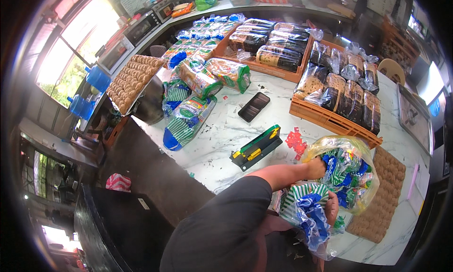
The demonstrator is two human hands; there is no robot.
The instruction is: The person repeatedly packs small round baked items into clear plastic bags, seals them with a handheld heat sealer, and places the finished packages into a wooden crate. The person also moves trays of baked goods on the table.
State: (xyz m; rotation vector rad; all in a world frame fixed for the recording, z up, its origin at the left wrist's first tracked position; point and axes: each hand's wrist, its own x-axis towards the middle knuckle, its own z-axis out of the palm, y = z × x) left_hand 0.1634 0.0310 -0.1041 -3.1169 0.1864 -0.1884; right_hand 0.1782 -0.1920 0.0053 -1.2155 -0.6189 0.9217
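Head view: yellow clear bag (374, 189), filled with crumpled wrappers (340, 170), on the bench (214, 159)
Left hand (317, 168): at that bag's left side, fingers hidden among the wrappers; cannot tell whether it grips
Right hand (332, 209): closed on a striped package (304, 195), just nearer the person than the bag
Brown rolls (383, 203): on a tray beside the bag's right
Red scraps (296, 143): just left of the bag
Orange crate (330, 116): beyond the bag, holding dark-wrapped loaves (351, 97)

Left hand's (317, 168) fingertips are lost in the wrappers (340, 167), right hand's (332, 209) wrist is mostly behind the striped bag (306, 210), whiteboard (130, 1) scribbles too tiny to read.
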